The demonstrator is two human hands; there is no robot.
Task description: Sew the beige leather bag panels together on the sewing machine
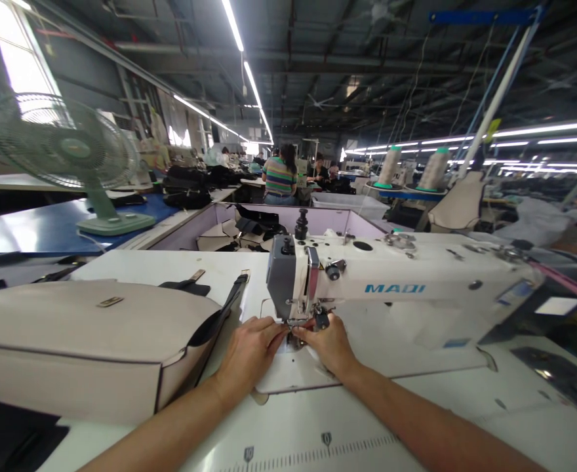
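Observation:
A white and grey sewing machine (406, 282) stands on the pale worktable (288, 426). My left hand (255, 347) is at the left of its needle area, fingers pressed together close to the presser foot (296, 324). From the right, my right hand (328, 344) reaches in under the machine head with thumb and finger pinched near the needle. Whatever lies between the fingertips is too small and too covered to name. Left of my left hand lies a cream bag (67, 334) with dark edging and a small metal plate; a black strap (224, 305) runs beside it.
A green fan (79, 154) stands on a blue table at the left. Behind the machine, a lilac-walled bin (180, 229) holds cream and black pieces. Thread cones (389, 167) stand at the back right. A person in a striped top (279, 176) is farther off.

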